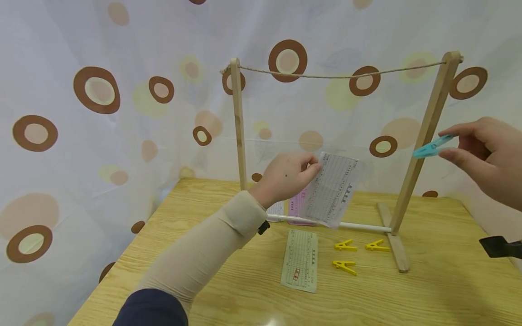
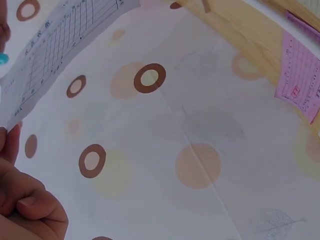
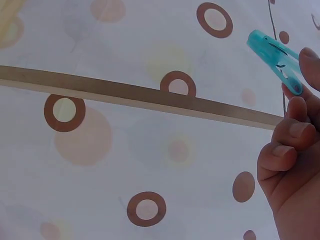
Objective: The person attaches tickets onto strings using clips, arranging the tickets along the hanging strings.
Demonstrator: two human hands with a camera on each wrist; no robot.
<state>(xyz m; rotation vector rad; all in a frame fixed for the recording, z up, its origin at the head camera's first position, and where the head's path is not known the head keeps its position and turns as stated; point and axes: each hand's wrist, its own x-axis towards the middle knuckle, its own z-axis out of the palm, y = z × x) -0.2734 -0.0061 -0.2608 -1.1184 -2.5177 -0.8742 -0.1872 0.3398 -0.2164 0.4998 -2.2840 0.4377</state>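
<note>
My left hand (image 1: 291, 174) pinches the top left corner of a thin white printed slip (image 1: 332, 190), which hangs tilted above the table in front of the rack's lower bar. In the left wrist view the slip (image 2: 65, 45) runs up from the fingertips. On the right, beside the rack's post, my right hand (image 1: 489, 156) pinches a light blue clothespin (image 1: 433, 146) by its handle ends between thumb and forefinger. The right wrist view shows this clothespin (image 3: 275, 60) with nothing in its tips. Above both hands a twine line (image 1: 326, 77) spans the posts, bare along its length.
A wooden rack (image 1: 426, 131) with a white lower bar (image 1: 367, 227) stands on the wooden table (image 1: 228, 290). A green slip (image 1: 300, 260) lies in front, near three yellow clothespins (image 1: 344, 267). Behind the bar lie a pink slip (image 1: 295, 208) and a white one (image 1: 276, 209).
</note>
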